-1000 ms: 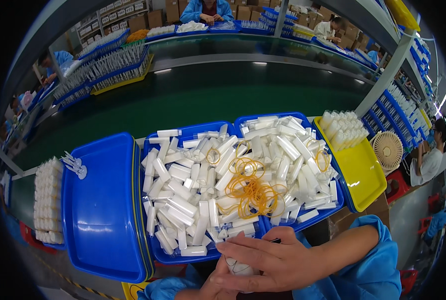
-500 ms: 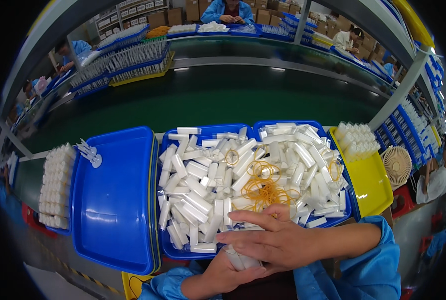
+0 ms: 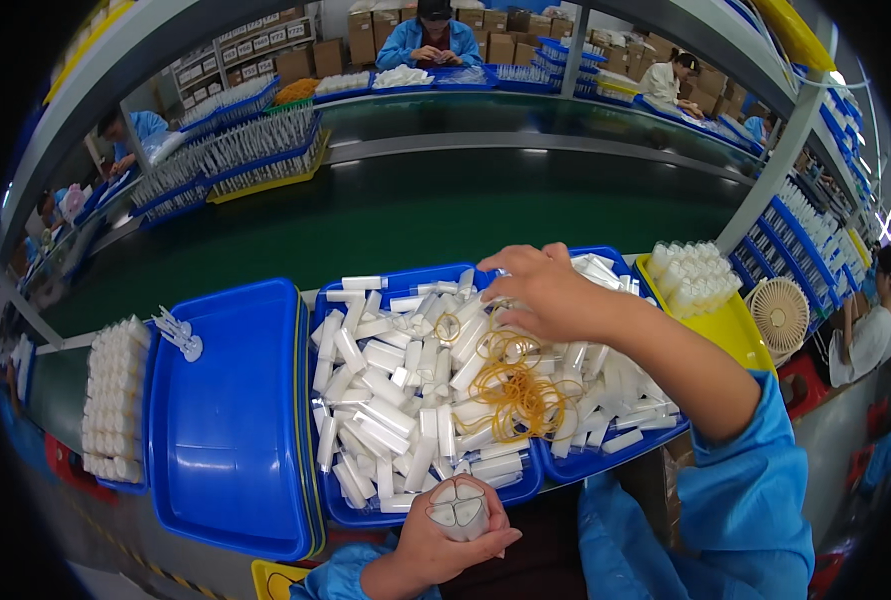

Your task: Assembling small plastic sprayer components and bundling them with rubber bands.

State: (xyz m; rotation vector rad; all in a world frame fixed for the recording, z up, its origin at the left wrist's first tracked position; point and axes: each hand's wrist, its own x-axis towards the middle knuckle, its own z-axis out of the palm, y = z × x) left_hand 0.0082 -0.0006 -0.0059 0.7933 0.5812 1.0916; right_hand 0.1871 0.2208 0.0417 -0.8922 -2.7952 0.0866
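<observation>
My left hand [image 3: 431, 545], at the lower middle, is closed around an upright bundle of white pieces [image 3: 458, 508] in clear wrap. Several rounded ends of the bundle face up. Over the far part of the two trays is my right hand [image 3: 544, 290], its fingers bent and apart with nothing seen in them. Beneath and around it lie many loose white clear-wrapped pieces [image 3: 386, 385], filling a left blue tray [image 3: 361, 515] and a right blue tray [image 3: 616, 450]. A tangle of yellow rubber bands [image 3: 521, 400] rests on top of the pieces.
At left is a stack of blue trays [image 3: 226, 420] with a small white pronged part [image 3: 178, 335]. White cylinders [image 3: 116, 400] stand beyond it. At right are a yellow tray [image 3: 741, 335] of bundles and a round fan [image 3: 779, 318]. A green conveyor [image 3: 386, 215] runs behind; co-workers sit across it.
My right hand has left the bundle and moved up and away, over the far part of the trays. The left hand keeps the bundle, whose ends now show. The view has shifted slightly.
</observation>
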